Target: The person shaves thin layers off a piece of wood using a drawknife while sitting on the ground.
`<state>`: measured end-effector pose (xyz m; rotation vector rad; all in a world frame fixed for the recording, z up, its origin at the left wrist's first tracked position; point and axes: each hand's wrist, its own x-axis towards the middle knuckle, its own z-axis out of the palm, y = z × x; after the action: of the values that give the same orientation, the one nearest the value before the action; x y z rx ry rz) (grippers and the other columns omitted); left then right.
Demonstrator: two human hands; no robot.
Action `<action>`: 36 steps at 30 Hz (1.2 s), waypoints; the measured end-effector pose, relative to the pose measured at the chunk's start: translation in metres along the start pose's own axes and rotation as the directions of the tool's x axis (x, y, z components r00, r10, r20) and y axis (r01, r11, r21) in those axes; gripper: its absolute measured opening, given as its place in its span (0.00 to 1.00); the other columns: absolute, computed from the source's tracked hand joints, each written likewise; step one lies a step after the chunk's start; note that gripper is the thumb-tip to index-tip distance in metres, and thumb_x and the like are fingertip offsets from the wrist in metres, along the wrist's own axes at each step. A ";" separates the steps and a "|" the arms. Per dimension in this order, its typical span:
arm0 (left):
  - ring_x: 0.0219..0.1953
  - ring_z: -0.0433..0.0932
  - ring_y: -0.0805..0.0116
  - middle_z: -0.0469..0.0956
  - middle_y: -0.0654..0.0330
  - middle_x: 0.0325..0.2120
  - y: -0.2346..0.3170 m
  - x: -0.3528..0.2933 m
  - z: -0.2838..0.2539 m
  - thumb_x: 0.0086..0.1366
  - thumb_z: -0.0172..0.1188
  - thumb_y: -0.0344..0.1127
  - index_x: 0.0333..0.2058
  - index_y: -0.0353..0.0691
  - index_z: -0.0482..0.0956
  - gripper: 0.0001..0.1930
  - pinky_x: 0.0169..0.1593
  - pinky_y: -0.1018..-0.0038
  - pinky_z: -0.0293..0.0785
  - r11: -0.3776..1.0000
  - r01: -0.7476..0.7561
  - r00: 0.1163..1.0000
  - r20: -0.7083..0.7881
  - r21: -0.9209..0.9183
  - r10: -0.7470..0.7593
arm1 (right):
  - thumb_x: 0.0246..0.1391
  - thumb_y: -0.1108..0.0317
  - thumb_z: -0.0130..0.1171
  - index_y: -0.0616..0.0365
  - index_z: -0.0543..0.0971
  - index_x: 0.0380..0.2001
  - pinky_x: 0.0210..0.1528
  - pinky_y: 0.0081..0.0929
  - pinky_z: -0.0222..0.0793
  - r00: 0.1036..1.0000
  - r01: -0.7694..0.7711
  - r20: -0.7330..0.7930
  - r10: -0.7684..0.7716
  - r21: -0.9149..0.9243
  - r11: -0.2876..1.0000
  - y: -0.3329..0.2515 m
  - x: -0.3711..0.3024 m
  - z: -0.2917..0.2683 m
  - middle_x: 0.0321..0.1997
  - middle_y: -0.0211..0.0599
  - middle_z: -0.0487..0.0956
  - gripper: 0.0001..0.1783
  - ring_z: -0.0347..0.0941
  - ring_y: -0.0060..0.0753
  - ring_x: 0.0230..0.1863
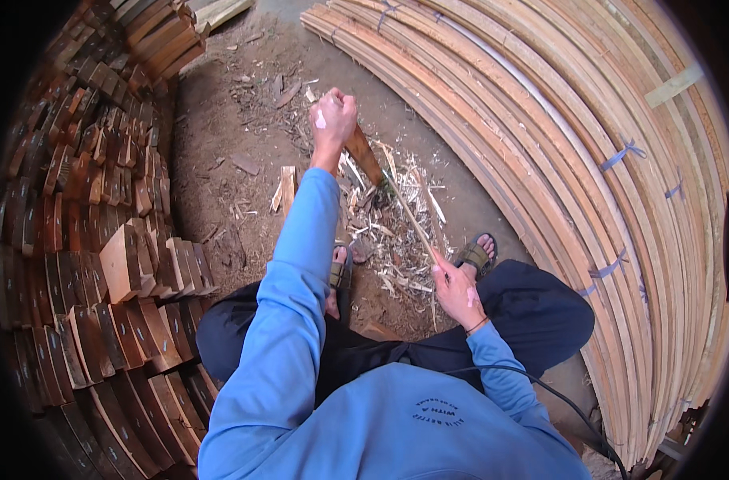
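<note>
My left hand (pixel 332 120) is closed in a fist, raised in front of me. From beneath it a brown, flat, blade-like piece (pixel 364 156) slants down to the right; how the fingers grip it is hidden. Nearer my knees, my right hand (pixel 459 296) is closed on a thin pale wooden stick (pixel 412 220). The stick points away and to the left, its far end close to the lower end of the brown piece. Whether the two touch, I cannot tell. Beneath them lies a heap of pale wood shavings (pixel 400 260) between my sandalled feet.
Long curved wooden strips (pixel 492 128), bundled with blue ties (pixel 623 154), lie along the right. Stacked short wood blocks (pixel 132 328) rise on the left. Wood chips are scattered over the dirt floor (pixel 212 128). A black cable (pixel 556 392) runs past my right forearm.
</note>
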<state>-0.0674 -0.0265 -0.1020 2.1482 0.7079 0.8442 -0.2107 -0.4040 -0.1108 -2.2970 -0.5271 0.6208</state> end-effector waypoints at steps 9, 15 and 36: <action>0.23 0.78 0.61 0.77 0.47 0.18 -0.035 0.002 -0.020 0.62 0.56 0.39 0.29 0.32 0.80 0.14 0.34 0.62 0.74 1.000 0.031 0.999 -0.033 -0.002 -0.031 | 0.68 0.67 0.49 0.48 0.67 0.70 0.39 0.46 0.77 0.992 0.109 -0.063 -0.108 0.012 0.994 -0.005 -0.002 0.030 0.46 0.59 0.82 0.28 0.82 0.63 0.37; 0.26 0.79 0.56 0.78 0.46 0.20 -0.027 0.001 -0.022 0.61 0.56 0.40 0.29 0.32 0.80 0.14 0.37 0.61 0.75 0.998 0.062 0.998 -0.012 -0.005 -0.062 | 0.76 0.58 0.43 0.33 0.55 0.76 0.11 0.27 0.58 0.752 -0.648 0.621 0.220 0.638 0.416 0.004 0.006 -0.001 0.20 0.29 0.67 0.29 0.62 0.27 0.14; 0.25 0.81 0.53 0.78 0.43 0.20 -0.025 -0.003 -0.021 0.61 0.57 0.39 0.27 0.32 0.79 0.14 0.37 0.60 0.76 0.999 0.038 0.999 -0.004 -0.023 -0.038 | 0.74 0.54 0.51 0.53 0.69 0.49 0.10 0.16 0.52 0.824 -0.561 0.565 -0.046 0.824 0.083 0.001 0.005 -0.002 0.20 0.19 0.58 0.14 0.53 0.12 0.13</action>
<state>-0.0907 -0.0049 -0.1107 2.1068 0.7360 0.8328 -0.2051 -0.4030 -0.1118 -0.8257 0.2136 1.2540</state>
